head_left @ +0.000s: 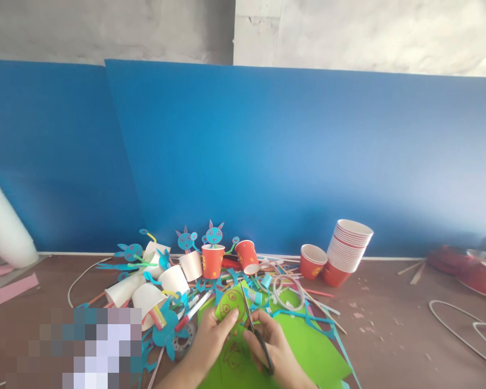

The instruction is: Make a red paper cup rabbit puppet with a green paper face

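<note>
My left hand (pixel 218 336) pinches a piece of green paper (pixel 225 302) with a face drawn on it in dark red line. In my right hand (pixel 272 341) are black-handled scissors (pixel 263 346), fingers through the loops, blades pointing up along the paper's right edge. Whether the blades are parted is hard to make out. Beneath both hands lies a larger green sheet (pixel 303 346) with another drawing (pixel 234 355) on it. Just beyond, blue paper scraps and a roll of clear tape (pixel 288 292) lie in a heap.
Blue paper rabbit figures (pixel 214 235) stand in cups behind the heap. White cups (pixel 175 280) lie to the left. A stack of paper cups (pixel 348 246) leans at the right, near a white cable (pixel 457 329). A blue panel (pixel 267 162) borders the table's back.
</note>
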